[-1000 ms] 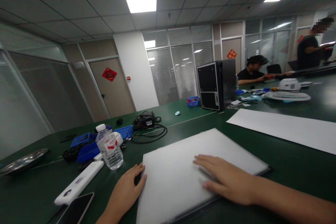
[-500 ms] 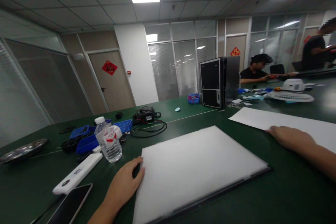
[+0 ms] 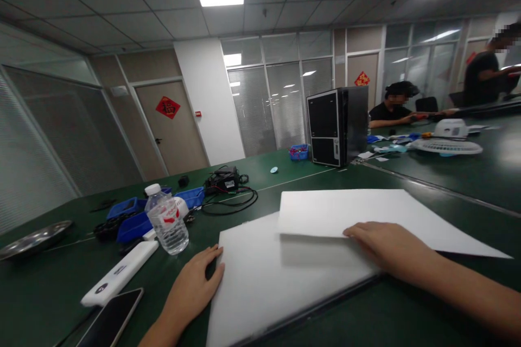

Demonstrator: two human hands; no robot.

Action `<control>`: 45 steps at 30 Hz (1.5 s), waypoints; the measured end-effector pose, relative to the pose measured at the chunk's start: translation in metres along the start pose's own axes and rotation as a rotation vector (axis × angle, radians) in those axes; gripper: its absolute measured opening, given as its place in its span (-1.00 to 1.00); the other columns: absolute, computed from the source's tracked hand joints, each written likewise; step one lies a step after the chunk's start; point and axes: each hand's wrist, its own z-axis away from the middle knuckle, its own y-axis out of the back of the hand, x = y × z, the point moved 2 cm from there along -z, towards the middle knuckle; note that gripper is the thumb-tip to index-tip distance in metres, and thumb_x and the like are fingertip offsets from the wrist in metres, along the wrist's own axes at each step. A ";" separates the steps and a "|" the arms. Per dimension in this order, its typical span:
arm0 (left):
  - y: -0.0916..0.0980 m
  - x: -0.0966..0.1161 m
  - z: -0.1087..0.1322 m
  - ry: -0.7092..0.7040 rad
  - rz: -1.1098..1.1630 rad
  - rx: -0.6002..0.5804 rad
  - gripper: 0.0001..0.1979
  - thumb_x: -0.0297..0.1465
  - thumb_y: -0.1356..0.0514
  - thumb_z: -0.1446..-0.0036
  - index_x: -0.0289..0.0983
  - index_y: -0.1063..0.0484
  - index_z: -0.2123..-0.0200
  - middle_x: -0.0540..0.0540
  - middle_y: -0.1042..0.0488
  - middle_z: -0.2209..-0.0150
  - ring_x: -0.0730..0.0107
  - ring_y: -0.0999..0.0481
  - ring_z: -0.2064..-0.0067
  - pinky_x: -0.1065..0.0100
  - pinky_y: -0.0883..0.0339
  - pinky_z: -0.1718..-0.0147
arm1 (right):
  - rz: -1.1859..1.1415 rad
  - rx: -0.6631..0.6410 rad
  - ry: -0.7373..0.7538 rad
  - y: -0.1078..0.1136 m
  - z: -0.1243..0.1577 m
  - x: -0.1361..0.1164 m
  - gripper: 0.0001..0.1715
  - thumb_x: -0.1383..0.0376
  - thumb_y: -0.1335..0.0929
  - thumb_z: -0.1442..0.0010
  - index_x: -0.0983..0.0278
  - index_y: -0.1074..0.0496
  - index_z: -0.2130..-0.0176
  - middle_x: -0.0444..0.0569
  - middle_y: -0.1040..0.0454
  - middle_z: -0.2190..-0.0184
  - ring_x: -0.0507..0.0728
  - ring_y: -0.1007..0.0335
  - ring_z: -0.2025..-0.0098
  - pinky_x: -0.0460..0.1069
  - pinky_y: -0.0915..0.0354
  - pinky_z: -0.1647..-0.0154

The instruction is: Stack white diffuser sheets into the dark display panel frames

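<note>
A flat white panel (image 3: 248,276) with a dark edge along its near side lies on the table in front of me. At its left edge is my left hand (image 3: 191,284), thumb and fingertips against the rim with a small gap between them. My right hand (image 3: 386,244) pinches a stiff white sheet (image 3: 342,211) by its near edge, thumb side hidden below. The sheet hangs above the panel's right part, covering its far right corner and casting a shadow on it.
Left of the panel stand a water bottle (image 3: 166,219), a white oblong device (image 3: 120,274) and a phone (image 3: 112,320). Blue trays (image 3: 134,225) and a black adapter with cables (image 3: 223,179) lie beyond. A computer tower (image 3: 337,127) stands at the back; two people are farther right.
My right hand has carried the white sheet leftward from the right side of the table to over the panel. My left hand has stayed at the panel's left edge.
</note>
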 end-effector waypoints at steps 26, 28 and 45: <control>-0.006 -0.010 0.000 -0.028 0.044 -0.008 -0.47 -0.07 -0.02 -0.27 -0.23 -0.49 -0.12 -0.15 -0.48 -0.20 0.05 -0.42 -0.25 -0.02 -0.22 -0.27 | 0.032 -0.108 -0.269 -0.025 0.019 0.048 -0.20 -0.22 -0.11 -0.29 0.21 -0.41 -0.19 0.21 -0.42 -0.15 0.44 -0.37 -0.14 0.35 -0.33 -0.05; -0.006 -0.007 0.000 -0.024 0.039 -0.002 -0.46 -0.07 -0.03 -0.26 -0.24 -0.50 -0.12 -0.16 -0.50 -0.18 0.04 -0.43 -0.23 -0.02 -0.24 -0.25 | 0.051 -0.097 -0.240 -0.021 0.020 0.033 -0.24 -0.20 -0.12 -0.30 0.20 -0.45 -0.14 0.22 -0.45 -0.11 0.43 -0.39 -0.11 0.34 -0.34 -0.03; -0.009 -0.002 -0.001 -0.036 -0.044 -0.041 -0.39 -0.06 0.01 -0.26 -0.30 -0.42 -0.20 -0.20 -0.39 -0.26 0.08 -0.35 -0.29 0.00 -0.15 -0.30 | 0.185 -0.133 -0.358 -0.018 0.033 0.015 -0.23 -0.13 -0.10 -0.31 0.30 -0.42 -0.17 0.30 -0.39 -0.17 0.45 -0.40 -0.09 0.32 -0.35 0.02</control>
